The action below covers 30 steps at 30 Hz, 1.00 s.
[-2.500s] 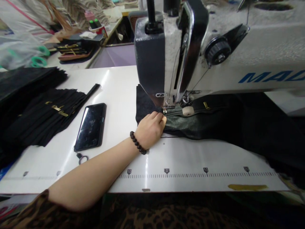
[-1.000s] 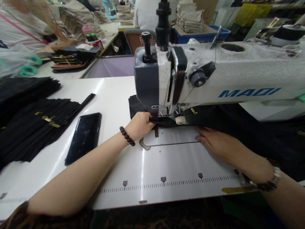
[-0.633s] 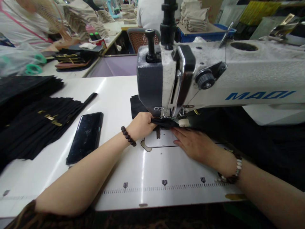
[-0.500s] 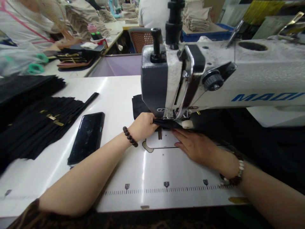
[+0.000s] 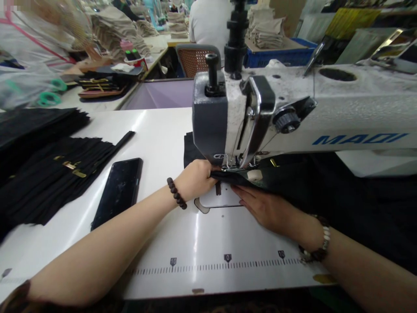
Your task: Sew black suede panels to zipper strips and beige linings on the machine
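Note:
Black fabric (image 5: 286,171) runs under the needle area of a white and grey sewing machine (image 5: 210,117) and spreads off to the right. My left hand (image 5: 197,177), just left of the presser foot, is closed on the fabric's edge; its fingertips are partly hidden. My right hand (image 5: 262,204) lies flat with fingers stretched out, their tips touching the near edge of the fabric right of the needle plate (image 5: 218,199). A pale oval piece (image 5: 255,175) sits beside the foot, above the fabric.
A black phone (image 5: 117,189) lies left of my forearm. Farther left are stacked black fabric pieces (image 5: 61,169) with gold zipper pulls. A ruler scale (image 5: 228,265) marks the table's front edge. Behind the machine are a chair (image 5: 197,61), a blue crate (image 5: 282,54) and a person in white (image 5: 210,26).
The view has tilted slightly, so the scene sits a little lower. Both hands keep nearly the same place at the fabric; more of its near edge shows, raised beside the foot.

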Tool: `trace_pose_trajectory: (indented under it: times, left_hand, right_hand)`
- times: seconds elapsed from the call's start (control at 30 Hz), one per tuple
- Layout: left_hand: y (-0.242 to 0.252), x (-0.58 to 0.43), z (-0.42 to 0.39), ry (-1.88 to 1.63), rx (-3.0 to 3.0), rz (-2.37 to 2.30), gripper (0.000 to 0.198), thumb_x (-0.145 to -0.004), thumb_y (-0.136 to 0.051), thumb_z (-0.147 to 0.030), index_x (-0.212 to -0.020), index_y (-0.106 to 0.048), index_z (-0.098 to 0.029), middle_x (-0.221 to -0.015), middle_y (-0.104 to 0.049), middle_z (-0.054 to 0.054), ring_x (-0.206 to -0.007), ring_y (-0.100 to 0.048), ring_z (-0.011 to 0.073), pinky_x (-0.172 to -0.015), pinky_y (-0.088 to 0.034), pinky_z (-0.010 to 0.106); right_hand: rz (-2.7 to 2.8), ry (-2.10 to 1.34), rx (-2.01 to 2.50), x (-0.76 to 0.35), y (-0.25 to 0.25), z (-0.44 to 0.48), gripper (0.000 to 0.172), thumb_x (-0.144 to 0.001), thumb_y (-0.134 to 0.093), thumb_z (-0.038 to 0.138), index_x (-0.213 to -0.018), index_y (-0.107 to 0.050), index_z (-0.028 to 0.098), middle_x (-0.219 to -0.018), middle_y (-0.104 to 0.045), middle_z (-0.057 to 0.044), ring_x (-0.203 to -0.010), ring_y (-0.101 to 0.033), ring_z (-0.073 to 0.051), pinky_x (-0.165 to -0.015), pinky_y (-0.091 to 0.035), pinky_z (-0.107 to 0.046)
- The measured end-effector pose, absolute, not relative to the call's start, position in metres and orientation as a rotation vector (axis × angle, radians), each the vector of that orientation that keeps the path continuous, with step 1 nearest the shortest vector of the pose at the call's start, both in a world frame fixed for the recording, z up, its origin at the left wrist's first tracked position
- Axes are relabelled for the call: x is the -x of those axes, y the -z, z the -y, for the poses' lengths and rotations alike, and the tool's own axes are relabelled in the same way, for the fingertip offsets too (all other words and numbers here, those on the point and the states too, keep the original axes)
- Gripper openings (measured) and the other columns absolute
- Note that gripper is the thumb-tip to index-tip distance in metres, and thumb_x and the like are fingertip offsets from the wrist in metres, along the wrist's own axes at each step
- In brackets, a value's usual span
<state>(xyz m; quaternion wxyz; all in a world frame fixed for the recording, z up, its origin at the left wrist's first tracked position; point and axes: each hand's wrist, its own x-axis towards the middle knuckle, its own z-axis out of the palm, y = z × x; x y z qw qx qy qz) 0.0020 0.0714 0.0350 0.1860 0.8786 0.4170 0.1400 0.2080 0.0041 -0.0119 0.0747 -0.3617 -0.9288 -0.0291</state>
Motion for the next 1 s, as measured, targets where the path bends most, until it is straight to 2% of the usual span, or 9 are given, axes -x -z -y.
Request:
trace_pose_trajectory:
  times: [0.13, 0.27, 0.33, 0.43, 0.5, 0.67, 0.9, 1.0]
  left_hand:
    - [-0.035, -0.001, -0.051, -0.246, -2.621, -1.111, 0.028, -0.068, -0.051, -0.008, -0.094, -0.061, -0.014, -0.096, -0.062, 0.008, -0.09, -0.058, 0.0213, -0.08, -0.049, 0.034]
    - [-0.029, -0.003, -0.033, -0.214, -2.768, -1.121, 0.032, -0.071, -0.056, -0.014, -0.102, -0.054, -0.011, -0.105, -0.056, 0.012, -0.098, -0.052, 0.0249, -0.084, -0.048, 0.039]
    - [-0.025, -0.004, -0.03, -0.216, -2.794, -1.123, 0.031, -0.073, -0.056, -0.015, -0.103, -0.052, -0.009, -0.103, -0.055, 0.013, -0.097, -0.052, 0.0252, -0.083, -0.048, 0.039]
    - [-0.021, -0.006, -0.029, -0.251, -2.818, -1.109, 0.027, -0.077, -0.052, -0.016, -0.103, -0.051, -0.008, -0.101, -0.055, 0.014, -0.096, -0.051, 0.0256, -0.08, -0.049, 0.041]
    - [-0.018, -0.006, -0.03, -0.261, -2.838, -1.11, 0.023, -0.079, -0.049, -0.015, -0.101, -0.052, -0.008, -0.1, -0.055, 0.014, -0.097, -0.05, 0.0257, -0.08, -0.048, 0.04]
    - [-0.013, -0.006, -0.029, -0.236, -2.873, -1.136, 0.021, -0.08, -0.045, -0.012, -0.099, -0.053, -0.007, -0.097, -0.054, 0.013, -0.094, -0.05, 0.0239, -0.086, -0.046, 0.038]
    - [-0.008, -0.006, -0.028, -0.269, -2.944, -1.152, 0.026, -0.079, -0.043, -0.01, -0.102, -0.052, -0.003, -0.097, -0.054, 0.014, -0.093, -0.049, 0.0242, -0.088, -0.045, 0.037]
    - [-0.007, -0.007, -0.028, -0.261, -2.943, -1.145, 0.027, -0.079, -0.044, -0.01, -0.103, -0.052, -0.001, -0.097, -0.054, 0.015, -0.095, -0.049, 0.0245, -0.09, -0.043, 0.037]
  right_hand:
    - [2.847, -0.013, 1.14, -0.212, -0.01, 0.009, 0.039, -0.085, -0.031, 0.009, -0.118, -0.052, 0.011, -0.112, -0.059, -0.011, -0.092, -0.061, -0.02, -0.081, -0.052, -0.032]
    - [2.732, -0.517, 0.907, -0.212, -0.067, 0.024, 0.028, -0.09, -0.035, 0.024, -0.101, -0.061, 0.022, -0.098, -0.066, 0.0, -0.086, -0.062, -0.011, -0.074, -0.051, -0.019]
    - [2.628, -0.533, 0.945, -0.209, -0.082, 0.02, 0.029, -0.091, -0.034, 0.025, -0.096, -0.062, 0.022, -0.095, -0.066, 0.0, -0.085, -0.061, -0.009, -0.074, -0.05, -0.016]
    - [2.499, -0.063, 1.285, -0.201, -0.069, 0.002, 0.029, -0.089, -0.037, 0.026, -0.099, -0.061, 0.011, -0.098, -0.064, -0.011, -0.094, -0.058, -0.019, -0.086, -0.046, -0.033]
    - [2.506, 0.068, 1.407, -0.195, -0.047, -0.011, 0.031, -0.087, -0.044, 0.031, -0.101, -0.06, 0.009, -0.101, -0.061, -0.015, -0.098, -0.055, -0.025, -0.089, -0.042, -0.042]
    - [2.533, -0.078, 1.414, -0.186, -0.013, -0.02, 0.034, -0.084, -0.049, 0.031, -0.113, -0.054, 0.013, -0.109, -0.06, -0.011, -0.106, -0.051, -0.025, -0.093, -0.038, -0.046]
    - [2.502, -0.206, 1.411, -0.189, -0.015, -0.016, 0.037, -0.083, -0.049, 0.026, -0.119, -0.051, 0.017, -0.115, -0.057, -0.008, -0.113, -0.045, -0.024, -0.098, -0.035, -0.046]
    - [2.501, -0.216, 1.408, -0.189, -0.014, -0.017, 0.039, -0.083, -0.049, 0.025, -0.121, -0.049, 0.018, -0.114, -0.057, -0.008, -0.111, -0.046, -0.024, -0.096, -0.036, -0.046]
